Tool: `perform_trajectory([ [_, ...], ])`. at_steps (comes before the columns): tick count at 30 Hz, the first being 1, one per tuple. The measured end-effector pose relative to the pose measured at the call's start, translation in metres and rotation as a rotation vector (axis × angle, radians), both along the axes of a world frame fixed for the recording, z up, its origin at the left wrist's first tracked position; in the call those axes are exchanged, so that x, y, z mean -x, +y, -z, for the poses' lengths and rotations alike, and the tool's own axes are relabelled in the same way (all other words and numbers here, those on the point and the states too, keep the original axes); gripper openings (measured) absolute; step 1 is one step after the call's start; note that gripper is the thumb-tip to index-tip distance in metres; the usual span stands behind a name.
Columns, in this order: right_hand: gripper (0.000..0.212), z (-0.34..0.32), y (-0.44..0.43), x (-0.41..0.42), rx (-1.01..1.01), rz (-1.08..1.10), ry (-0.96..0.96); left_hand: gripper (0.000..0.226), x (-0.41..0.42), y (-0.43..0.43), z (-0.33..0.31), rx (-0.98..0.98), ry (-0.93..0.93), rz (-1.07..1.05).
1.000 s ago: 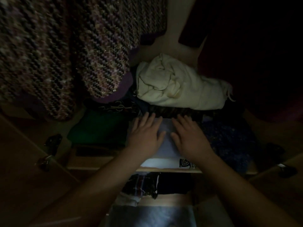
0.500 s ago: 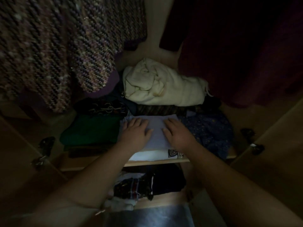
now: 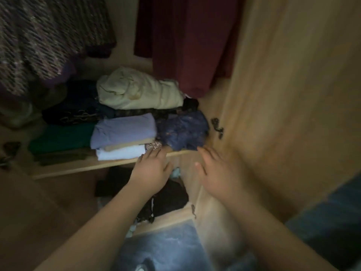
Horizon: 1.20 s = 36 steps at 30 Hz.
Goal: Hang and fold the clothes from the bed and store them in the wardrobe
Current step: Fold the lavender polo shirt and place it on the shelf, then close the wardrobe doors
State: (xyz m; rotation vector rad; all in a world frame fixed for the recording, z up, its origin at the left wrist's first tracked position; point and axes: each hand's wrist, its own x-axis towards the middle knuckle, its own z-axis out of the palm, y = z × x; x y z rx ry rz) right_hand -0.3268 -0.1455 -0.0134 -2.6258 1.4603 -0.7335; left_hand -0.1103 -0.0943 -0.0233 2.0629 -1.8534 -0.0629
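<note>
Lying folded beyond the left hand [image 3: 152,171] and right hand [image 3: 214,173] — both flat, empty — is the lilac garment [image 3: 125,130].

Dim light, pale wooden wardrobe door [image 3: 293,94] at right, wooden shelf [image 3: 78,167] across the middle

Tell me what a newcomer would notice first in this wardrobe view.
Two bare hands, the left hand and the right hand, are held open at the front edge of the shelf, holding nothing. Just behind it a folded lavender garment tops a neat stack, with a rumpled cream bundle piled further back. Above, a tweed knit hangs at left and a maroon garment at centre.
</note>
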Motion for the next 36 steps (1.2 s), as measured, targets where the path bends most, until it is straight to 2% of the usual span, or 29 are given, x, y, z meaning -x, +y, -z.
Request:
perform_trajectory([
  [5, 0.04, 0.008, 0.062, 0.096, -0.082, 0.047, -0.071, 0.055, 0.094, 0.034, 0.01, -0.069, 0.014, 0.072],
  [10, 0.039, 0.01, 0.108, 0.169, -0.093, 0.021, -0.264, 0.051, 0.156, 0.049, 0.004, -0.091, 0.027, 0.154],
  [13, 0.028, 0.014, 0.124, 0.21, -0.025, 0.136, -0.412, 0.053, 0.183, 0.049, -0.002, -0.1, 0.035, 0.193],
  [16, 0.02, 0.019, 0.118, 0.236, -0.051, 0.295, -0.563, 0.053, 0.201, 0.048, -0.008, -0.093, 0.044, 0.207],
  [23, 0.046, 0.011, 0.061, 0.218, -0.43, 0.311, -0.863, 0.051, 0.194, 0.049, -0.015, -0.11, 0.025, 0.163],
  [25, 0.053, 0.019, 0.059, 0.207, -0.481, 0.354, -0.951, 0.051, 0.182, 0.051, -0.014, -0.103, 0.023, 0.142],
  [27, 0.049, 0.024, 0.063, 0.198, -0.444, 0.377, -0.955, 0.049, 0.17, 0.056, -0.013, -0.089, 0.037, 0.114],
  [30, 0.031, 0.025, 0.077, 0.178, -0.359, 0.334, -0.88, 0.043, 0.152, 0.067, -0.009, -0.057, 0.034, 0.066],
  [36, 0.028, 0.042, 0.11, 0.096, -0.166, 0.138, -0.66, 0.047, 0.09, 0.088, -0.002, -0.02, 0.092, -0.091],
])
